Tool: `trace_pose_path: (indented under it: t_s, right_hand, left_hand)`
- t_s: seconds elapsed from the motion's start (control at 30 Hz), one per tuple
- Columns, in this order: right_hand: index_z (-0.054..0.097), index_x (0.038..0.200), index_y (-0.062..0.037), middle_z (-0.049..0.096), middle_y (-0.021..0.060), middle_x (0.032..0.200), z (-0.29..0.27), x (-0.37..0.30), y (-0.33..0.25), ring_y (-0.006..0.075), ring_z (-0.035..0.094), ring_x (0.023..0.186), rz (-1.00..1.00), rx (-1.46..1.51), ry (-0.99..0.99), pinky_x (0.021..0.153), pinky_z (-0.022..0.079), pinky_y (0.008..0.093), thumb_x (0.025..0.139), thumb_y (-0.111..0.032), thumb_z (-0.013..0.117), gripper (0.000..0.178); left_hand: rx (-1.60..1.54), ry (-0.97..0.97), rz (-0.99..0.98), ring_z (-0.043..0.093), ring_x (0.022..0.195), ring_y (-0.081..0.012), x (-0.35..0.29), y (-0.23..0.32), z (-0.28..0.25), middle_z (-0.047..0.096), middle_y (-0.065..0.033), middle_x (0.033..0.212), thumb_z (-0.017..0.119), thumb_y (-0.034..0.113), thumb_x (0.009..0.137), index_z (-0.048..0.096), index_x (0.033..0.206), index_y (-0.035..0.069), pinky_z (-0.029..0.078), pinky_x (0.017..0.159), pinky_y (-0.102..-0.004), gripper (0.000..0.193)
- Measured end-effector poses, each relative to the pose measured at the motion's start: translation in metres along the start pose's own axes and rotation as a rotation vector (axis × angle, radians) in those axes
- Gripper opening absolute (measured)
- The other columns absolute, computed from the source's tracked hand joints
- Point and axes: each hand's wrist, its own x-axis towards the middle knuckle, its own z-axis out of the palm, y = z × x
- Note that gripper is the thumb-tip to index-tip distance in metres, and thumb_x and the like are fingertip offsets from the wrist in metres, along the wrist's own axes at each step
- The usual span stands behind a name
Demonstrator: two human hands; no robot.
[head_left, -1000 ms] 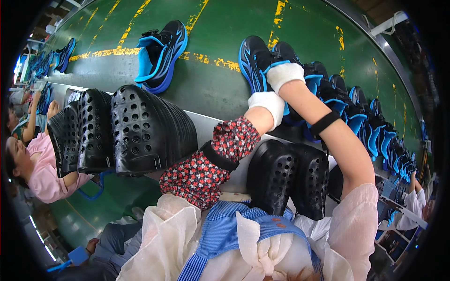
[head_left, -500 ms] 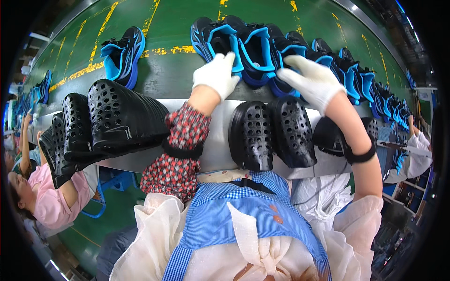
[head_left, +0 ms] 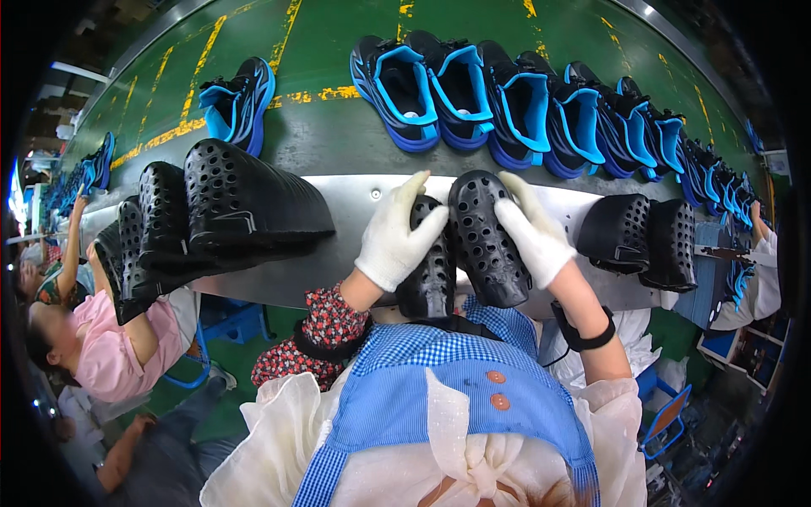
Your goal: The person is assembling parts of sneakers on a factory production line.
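Note:
My left hand [head_left: 399, 232], in a white glove, is closed round the upper part of a black perforated plastic shoe insert [head_left: 432, 283]. A second black perforated shoe insert [head_left: 488, 253] stands close beside it, with my right hand [head_left: 538, 232], also gloved, gripping its right side. Both inserts are nearly upright, at the near side of the metal ledge in front of my blue apron. Beyond my hands, black-and-blue sneakers [head_left: 462, 93] stand in a row, toes pointing away. White round spots show inside the two leftmost shoes of that row.
Stacked black inserts [head_left: 253, 203] lie on the metal ledge [head_left: 355, 188] at left, and two more inserts [head_left: 621, 232] at right. A lone sneaker [head_left: 241, 106] stands on the green work surface [head_left: 312, 63]. A person in pink [head_left: 127, 342] sits at left; another person's sleeve [head_left: 752, 279] shows at right.
Both hands have drawn back from the sneakers toward me and taken hold of the two middle inserts. The row's shoes now show uncovered, white spots visible inside two.

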Motion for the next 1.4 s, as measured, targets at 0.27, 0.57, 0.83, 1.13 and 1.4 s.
trace_pose_path:
  t_s: [0.27, 0.57, 0.83, 1.13, 1.4]
  right_hand:
    - [0.056, 0.115, -0.006, 0.053, 0.0156, 0.117, -0.029, -0.068, -0.038, 0.0341, 0.052, 0.105, -0.575, -0.519, -0.073, 0.088, 0.044, 0.0397, 0.055, -0.024, 0.079, 0.067]
    - [0.058, 0.108, -0.0096, 0.056, 0.01, 0.107, -0.038, -0.057, -0.031, 0.0298, 0.054, 0.089, -0.531, -0.569, -0.086, 0.079, 0.046, 0.0375, 0.053, -0.023, 0.08, 0.061]
    - [0.057, 0.111, -0.0072, 0.06, 0.01, 0.101, -0.067, -0.032, -0.05, 0.03, 0.059, 0.089, -0.551, -0.417, -0.195, 0.077, 0.048, 0.0362, 0.065, -0.026, 0.077, 0.053]
    - [0.06, 0.098, -0.0068, 0.061, 0.0141, 0.08, -0.029, 0.08, -0.077, 0.0308, 0.061, 0.077, -0.58, -0.597, 0.075, 0.068, 0.048, 0.0392, 0.085, -0.025, 0.057, 0.023]
    - [0.059, 0.098, -0.0001, 0.064, 0.0209, 0.089, 0.033, 0.169, -0.08, 0.036, 0.062, 0.087, -0.345, -0.896, -0.128, 0.076, 0.05, 0.0421, 0.084, -0.024, 0.055, 0.028]
  left_hand:
    - [0.358, 0.314, 0.301, 0.058, 0.096, -0.0338, 0.075, 0.0, -0.014, 0.058, -0.0175, 0.106, 0.062, 0.016, 0.08, 0.061, 0.103, 0.001, 0.047, 0.084, -0.0387, 0.028]
    - [1.147, 0.017, -0.176, 0.064, 0.092, -0.0289, 0.191, 0.001, -0.003, 0.063, -0.0165, 0.1, 0.071, 0.009, 0.07, 0.065, 0.09, 0.004, 0.055, 0.072, -0.0385, 0.021]
    - [0.935, 0.195, 0.098, 0.061, 0.09, -0.0303, 0.174, -0.019, -0.018, 0.061, -0.0148, 0.091, 0.062, 0.011, 0.078, 0.062, 0.092, 0.006, 0.052, 0.075, -0.0391, 0.015]
    - [0.313, 0.228, -0.539, 0.055, 0.105, -0.0412, 0.15, -0.056, -0.019, 0.048, -0.0267, 0.121, 0.054, 0.023, 0.077, 0.025, 0.138, 0.003, 0.046, 0.09, -0.0453, 0.071]
    - [0.302, 0.145, -0.514, 0.057, 0.101, -0.0402, 0.127, -0.03, 0.002, 0.047, -0.0269, 0.116, 0.061, 0.022, 0.076, 0.02, 0.136, -0.004, 0.048, 0.084, -0.0462, 0.077]
